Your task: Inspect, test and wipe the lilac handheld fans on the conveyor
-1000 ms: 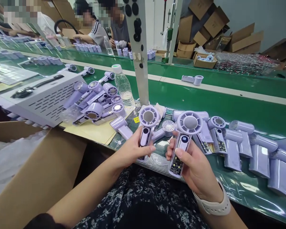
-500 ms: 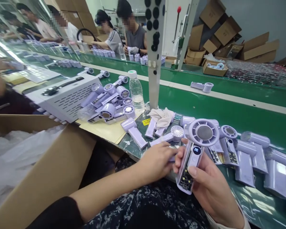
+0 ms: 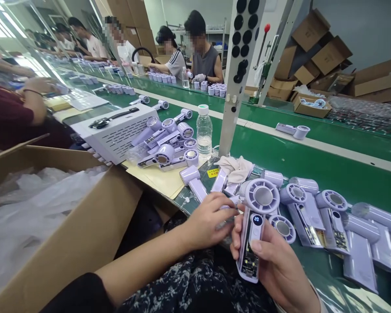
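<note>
While the right hand [image 3: 273,265] grips a lilac handheld fan [image 3: 256,226] upright, head away from the wrist, the left hand [image 3: 211,219] just beside it closes on another fan part [image 3: 231,201] at the desk [image 3: 313,161] edge.

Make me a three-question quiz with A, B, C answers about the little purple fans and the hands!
1. Where does the water bottle stand?
A. left of the white post
B. inside the cardboard box
C. on the far belt

2. What number glows on the fan in the right hand?
A. 75
B. 20
C. 3

3. What is the left hand doing?
A. resting flat in the box
B. holding the bottle
C. fingers closed on a lilac piece at the table edge

Answers: A, the bottle is just left of the post; B, the display reads 20; C, its fingers curl round a part.
</note>
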{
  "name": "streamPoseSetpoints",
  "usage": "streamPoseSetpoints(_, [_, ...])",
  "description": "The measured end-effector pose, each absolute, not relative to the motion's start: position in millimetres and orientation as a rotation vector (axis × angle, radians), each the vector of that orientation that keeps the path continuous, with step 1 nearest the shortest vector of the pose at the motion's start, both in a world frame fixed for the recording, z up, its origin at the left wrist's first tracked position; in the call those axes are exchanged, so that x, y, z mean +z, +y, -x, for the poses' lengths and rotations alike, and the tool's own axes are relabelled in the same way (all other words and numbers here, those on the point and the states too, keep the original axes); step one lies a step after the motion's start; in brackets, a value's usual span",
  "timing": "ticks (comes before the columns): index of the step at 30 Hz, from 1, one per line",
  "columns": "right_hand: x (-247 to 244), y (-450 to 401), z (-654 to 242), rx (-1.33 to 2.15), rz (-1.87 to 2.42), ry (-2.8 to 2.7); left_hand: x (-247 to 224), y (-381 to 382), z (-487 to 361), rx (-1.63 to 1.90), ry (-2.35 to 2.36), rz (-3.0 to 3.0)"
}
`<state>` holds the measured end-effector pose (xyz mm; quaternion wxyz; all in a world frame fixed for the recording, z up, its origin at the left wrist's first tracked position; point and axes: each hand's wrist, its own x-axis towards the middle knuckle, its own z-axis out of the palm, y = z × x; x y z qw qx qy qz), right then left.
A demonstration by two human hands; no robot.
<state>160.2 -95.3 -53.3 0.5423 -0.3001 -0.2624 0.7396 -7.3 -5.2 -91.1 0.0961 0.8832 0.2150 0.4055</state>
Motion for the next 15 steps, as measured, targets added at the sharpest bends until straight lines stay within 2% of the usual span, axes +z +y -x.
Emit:
streamPoseSetpoints(3, [-55, -91, -153, 1.77, 0.826, -0.624, -83, 19, 53, 1.228, 1.076, -2.587])
streamPoseSetpoints(5, [-59, -89, -148, 1.785, 0.863, -0.661, -82, 39, 91, 1.106, 1.619, -2.45])
streamPoseSetpoints(8, [-69, -88, -143, 1.777, 0.898, -0.772, -88, 62, 143, 0.965, 2.075, -2.245])
streamPoseSetpoints(15, [-87, -87, -142, 1.728, 1.002, -0.876, -112, 66, 169, 0.512, 2.3, -2.218])
